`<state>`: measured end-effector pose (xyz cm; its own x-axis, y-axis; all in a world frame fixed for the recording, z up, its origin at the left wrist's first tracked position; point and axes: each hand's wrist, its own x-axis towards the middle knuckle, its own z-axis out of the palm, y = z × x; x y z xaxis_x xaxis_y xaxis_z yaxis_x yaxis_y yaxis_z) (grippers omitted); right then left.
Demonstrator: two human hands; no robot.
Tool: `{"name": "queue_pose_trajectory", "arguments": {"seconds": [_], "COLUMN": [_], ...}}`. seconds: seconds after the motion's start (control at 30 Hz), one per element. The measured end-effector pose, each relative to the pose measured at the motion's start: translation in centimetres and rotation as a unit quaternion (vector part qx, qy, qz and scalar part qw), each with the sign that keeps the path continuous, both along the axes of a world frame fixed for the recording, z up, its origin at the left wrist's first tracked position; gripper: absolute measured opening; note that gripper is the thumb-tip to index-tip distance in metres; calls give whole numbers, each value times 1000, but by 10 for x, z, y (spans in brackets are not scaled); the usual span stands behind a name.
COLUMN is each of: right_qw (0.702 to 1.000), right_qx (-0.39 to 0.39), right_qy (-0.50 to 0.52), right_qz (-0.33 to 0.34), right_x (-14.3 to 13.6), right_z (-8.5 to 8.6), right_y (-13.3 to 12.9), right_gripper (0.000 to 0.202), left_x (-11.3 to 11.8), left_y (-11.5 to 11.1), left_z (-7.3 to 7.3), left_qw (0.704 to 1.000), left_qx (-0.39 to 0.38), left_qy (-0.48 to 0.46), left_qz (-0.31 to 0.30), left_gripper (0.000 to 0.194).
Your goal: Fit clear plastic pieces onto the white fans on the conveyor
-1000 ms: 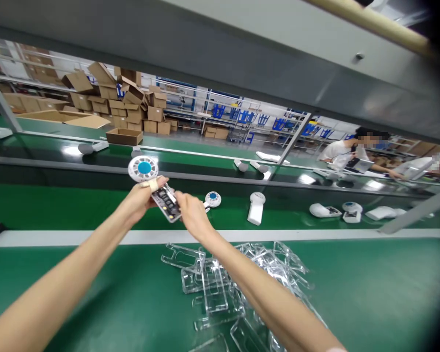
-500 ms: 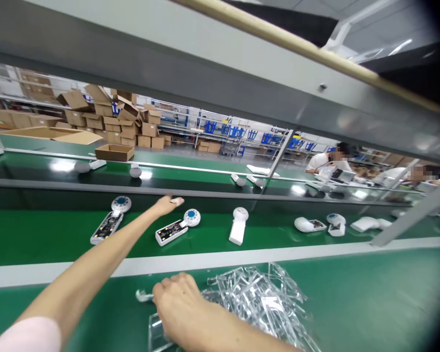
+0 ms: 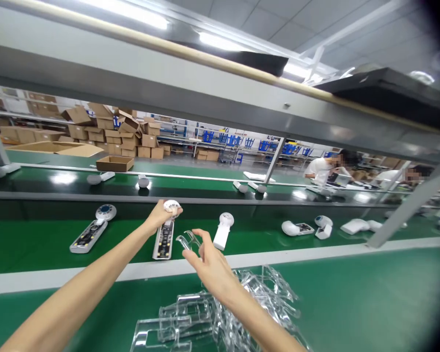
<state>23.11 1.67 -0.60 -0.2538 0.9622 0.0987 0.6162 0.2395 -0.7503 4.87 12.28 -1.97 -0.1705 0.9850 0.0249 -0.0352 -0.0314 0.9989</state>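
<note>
My left hand (image 3: 160, 215) is closed on the round head of a white device (image 3: 164, 240), whose long handle shows an open circuit board. Just right of it, my right hand (image 3: 209, 259) pinches a small clear plastic part (image 3: 186, 240) between thumb and fingers. Below on the green bench lies a heap of clear plastic pieces (image 3: 256, 303), with clear frames (image 3: 161, 330) at its left. Another device with its board exposed (image 3: 90, 234) rests on the green belt (image 3: 29, 239) to the left, and a white one (image 3: 223, 232) lies right of my hands.
More white devices (image 3: 297, 228) lie farther right on the belt. A slanted metal post (image 3: 407, 205) stands at the right, and a grey beam crosses above. Behind are a shallow cardboard box (image 3: 115, 164), stacked cartons (image 3: 121, 134) and a person in white (image 3: 319, 168).
My left hand has taken hold of the middle device, which is now more upright. My right hand has risen from the clear pieces with one of them. The view has shifted slightly.
</note>
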Motion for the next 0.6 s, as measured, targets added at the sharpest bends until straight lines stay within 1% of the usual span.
{"name": "queue_pose_trajectory", "arguments": {"seconds": [0.1,0.2,0.3,0.43,0.5,0.57,0.6], "right_qw": [996,988,979,956,957,970,975], "right_qx": [76,141,180,242,229,182,163], "right_qy": [-27,-31,-57,-132,-152,-151,-145], "right_qz": [-35,-59,-77,-100,-88,-59,-43], "right_x": [-18,-37,-49,-52,-49,-43,-40], "right_z": [-2,-1,-3,-11,-14,-13,-12], "right_y": [5,8,7,1,-1,-2,-2], "right_gripper": [48,47,45,48,54,59,60], "left_x": [1,10,18,20,19,17,16], "left_y": [-28,-53,-69,-78,-80,-82,-83], "left_z": [23,35,38,39,39,36,33], "left_qw": [999,994,992,988,983,977,974], "left_qx": [32,68,92,90,106,133,145], "left_qy": [-32,-70,-68,-107,-128,-144,-159], "left_qz": [28,45,47,72,80,79,68], "left_gripper": [67,65,62,63,63,63,62]}}
